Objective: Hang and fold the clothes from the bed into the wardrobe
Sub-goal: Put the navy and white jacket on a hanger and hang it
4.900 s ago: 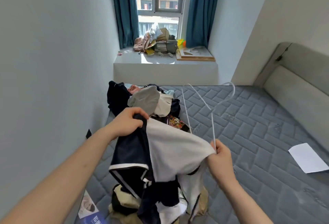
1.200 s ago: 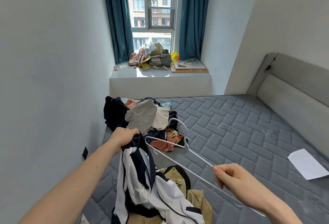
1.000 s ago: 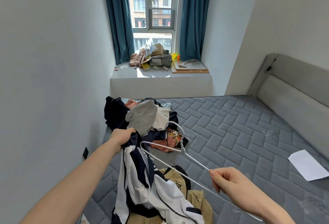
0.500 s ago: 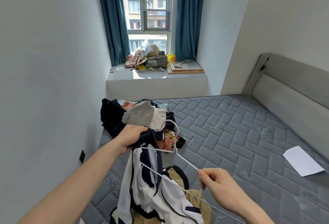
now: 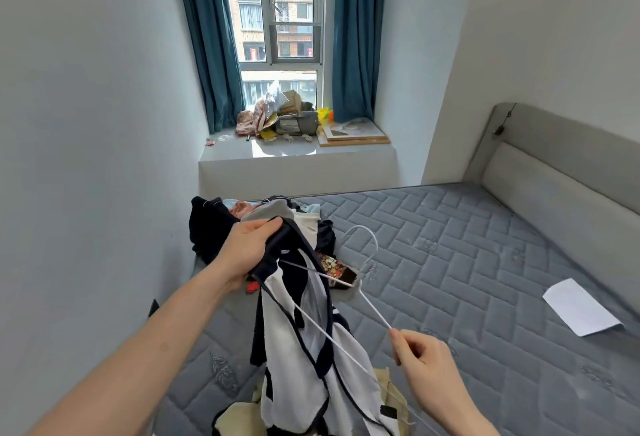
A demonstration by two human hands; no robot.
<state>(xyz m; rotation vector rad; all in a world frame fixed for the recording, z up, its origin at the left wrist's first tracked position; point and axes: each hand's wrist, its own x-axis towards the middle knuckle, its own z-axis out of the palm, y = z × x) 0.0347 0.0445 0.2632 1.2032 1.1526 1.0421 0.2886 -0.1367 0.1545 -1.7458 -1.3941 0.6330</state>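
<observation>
My left hand [image 5: 248, 251] grips the dark collar of a navy and white garment [image 5: 311, 349], which hangs down over the near edge of the bed. My right hand [image 5: 427, 363] pinches one arm of a thin white wire hanger [image 5: 363, 264]. The hanger's far arm pokes into the garment's opening just below my left hand, and its hook curves up over the mattress. A pile of clothes [image 5: 221, 228] lies behind my left hand against the left wall. A beige garment [image 5: 239, 418] lies beneath the hanging one.
The grey quilted mattress [image 5: 467, 262] spreads to the right, with a white sheet of paper [image 5: 581, 307] on it. A padded headboard [image 5: 561, 186] lines the right side. The window ledge [image 5: 298, 151] ahead holds bags and a wooden tray.
My right hand has pushed the hanger forward and left, so its far arm now enters the garment's neck. My left hand has lifted the collar a little higher.
</observation>
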